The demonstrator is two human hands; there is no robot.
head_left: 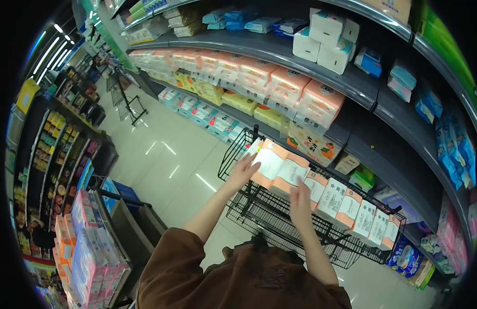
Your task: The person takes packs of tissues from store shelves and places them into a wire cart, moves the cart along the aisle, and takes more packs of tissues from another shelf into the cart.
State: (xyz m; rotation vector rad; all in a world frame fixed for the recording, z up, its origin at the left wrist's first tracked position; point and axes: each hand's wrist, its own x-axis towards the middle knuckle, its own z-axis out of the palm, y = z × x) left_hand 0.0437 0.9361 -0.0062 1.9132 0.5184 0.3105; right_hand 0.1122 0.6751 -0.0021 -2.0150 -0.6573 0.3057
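Observation:
Orange-and-white tissue packs (331,198) stand in a row along the top of a black wire cart (279,219) in front of me. My left hand (242,171) closes on the left end of the leftmost tissue pack (272,164), thumb on its near side. Close to that pack's right part is my right hand (301,205), fingers pointing up beside the row. Its fingertips are a little blurred, so I cannot tell whether they grip or only touch.
Beyond the cart runs a shelf (362,85) with orange tissue bundles (321,100), yellow packs (241,101) and blue wipes packs (243,19). Another wire rack (126,100) stands up the aisle. Pink packs (92,257) are piled on a stand at left.

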